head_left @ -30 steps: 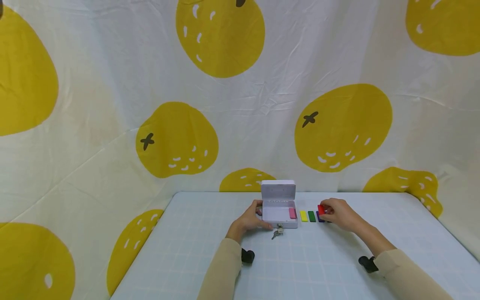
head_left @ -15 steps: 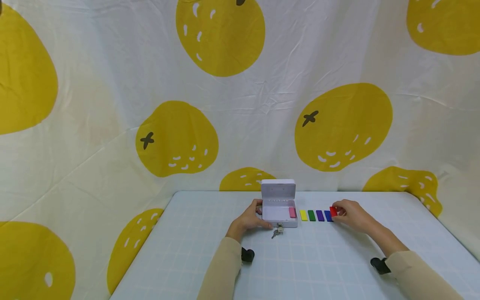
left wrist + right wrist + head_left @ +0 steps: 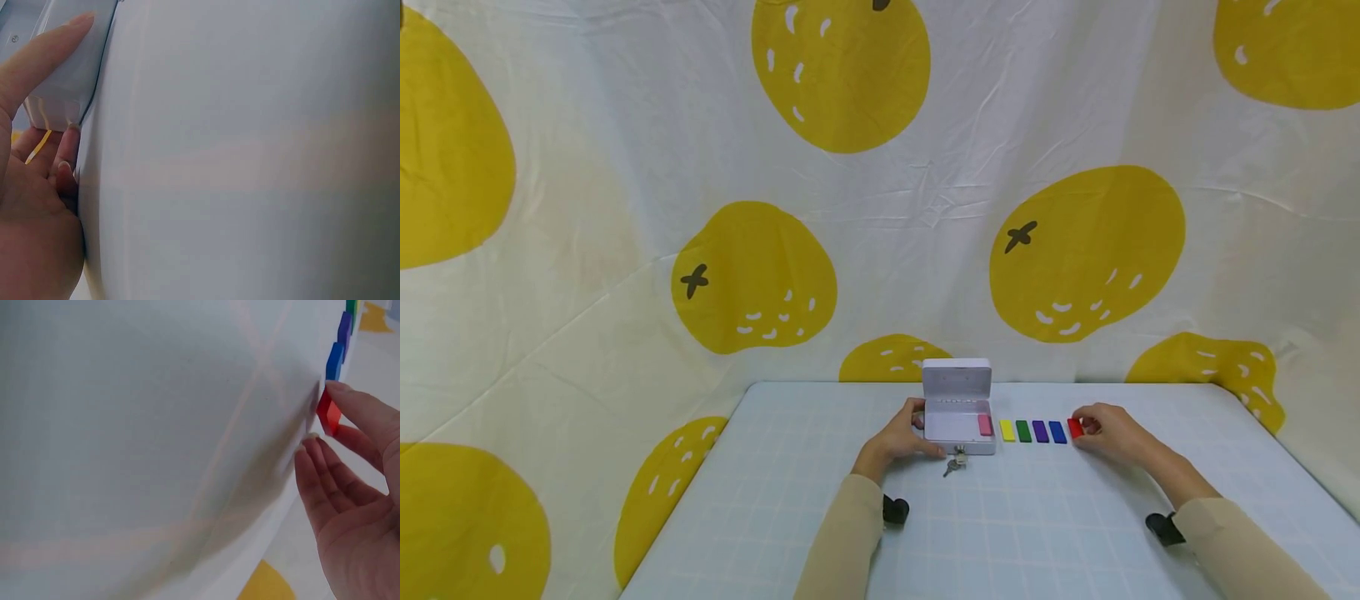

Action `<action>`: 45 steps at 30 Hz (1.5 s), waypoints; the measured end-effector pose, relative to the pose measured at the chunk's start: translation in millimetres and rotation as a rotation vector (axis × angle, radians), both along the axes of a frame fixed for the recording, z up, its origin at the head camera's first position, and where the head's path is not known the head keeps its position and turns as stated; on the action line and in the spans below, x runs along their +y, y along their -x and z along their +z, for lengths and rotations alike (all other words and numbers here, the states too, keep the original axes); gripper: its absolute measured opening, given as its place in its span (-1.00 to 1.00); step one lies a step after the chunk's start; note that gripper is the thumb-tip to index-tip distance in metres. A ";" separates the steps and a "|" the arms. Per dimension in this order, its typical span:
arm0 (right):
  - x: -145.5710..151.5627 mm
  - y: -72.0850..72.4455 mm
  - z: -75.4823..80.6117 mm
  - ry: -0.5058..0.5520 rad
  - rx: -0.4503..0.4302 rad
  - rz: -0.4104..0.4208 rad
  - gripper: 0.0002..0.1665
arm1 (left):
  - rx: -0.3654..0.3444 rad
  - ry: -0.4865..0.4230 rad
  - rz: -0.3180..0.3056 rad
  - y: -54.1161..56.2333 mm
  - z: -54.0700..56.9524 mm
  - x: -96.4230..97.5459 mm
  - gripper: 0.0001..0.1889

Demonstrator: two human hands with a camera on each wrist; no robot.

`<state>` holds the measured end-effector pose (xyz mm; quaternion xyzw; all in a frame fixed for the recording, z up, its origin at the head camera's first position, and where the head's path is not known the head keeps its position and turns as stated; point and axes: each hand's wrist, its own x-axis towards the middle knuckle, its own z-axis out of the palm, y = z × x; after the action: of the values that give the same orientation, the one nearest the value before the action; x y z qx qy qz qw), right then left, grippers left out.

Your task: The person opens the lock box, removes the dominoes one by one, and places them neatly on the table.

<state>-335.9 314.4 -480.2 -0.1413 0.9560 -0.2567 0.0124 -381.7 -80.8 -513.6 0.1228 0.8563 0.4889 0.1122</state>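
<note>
A small white cash box (image 3: 973, 449) stands on the table with its lid (image 3: 957, 384) raised; a pink block (image 3: 984, 425) lies in its right side. My left hand (image 3: 898, 435) holds the box's left end, thumb along the front wall and fingers at the side, as the left wrist view also shows on the box wall (image 3: 65, 81). My right hand (image 3: 1114, 433) pinches a red block (image 3: 1075, 428) between thumb and finger at the right end of a row. In the right wrist view the red block (image 3: 329, 414) is low at the table surface, beside the blue block (image 3: 335, 360).
Yellow (image 3: 1007, 431), green (image 3: 1023, 431), purple (image 3: 1040, 431) and blue (image 3: 1057, 432) blocks line up right of the box. Keys (image 3: 952, 467) hang at the box's front lock. Behind the pale checked table (image 3: 1000, 533) hangs a fruit-print cloth (image 3: 880, 192).
My right hand has carried the red block rightward past the purple and blue blocks, then lowered it to the row's right end. The left hand and box have stayed put.
</note>
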 end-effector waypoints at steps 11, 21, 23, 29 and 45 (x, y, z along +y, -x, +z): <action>3.5 3.4 -3.5 0.016 -0.043 -0.004 -0.53 | 0.013 -0.027 -0.026 3.4 -2.9 -1.0 -0.03; 7.1 4.0 -5.4 0.023 -0.064 -0.007 -0.49 | 0.010 -0.024 -0.029 4.5 -3.4 -1.5 -0.02; 7.3 3.4 -6.0 0.025 -0.071 -0.012 -0.45 | 0.007 -0.027 -0.029 4.2 -3.1 -1.5 -0.02; 7.3 0.4 -3.9 0.027 -0.076 -0.017 -0.30 | 0.012 -0.031 -0.027 3.8 -1.9 -2.0 -0.02; 1.4 -14.1 7.9 0.012 -0.038 -0.045 -0.22 | 0.015 -0.004 -0.019 1.7 0.3 -1.6 -0.01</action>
<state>-321.8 315.7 -472.3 -0.1151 0.9570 -0.2653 0.0241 -383.5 -82.4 -513.3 0.1346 0.8549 0.4888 0.1101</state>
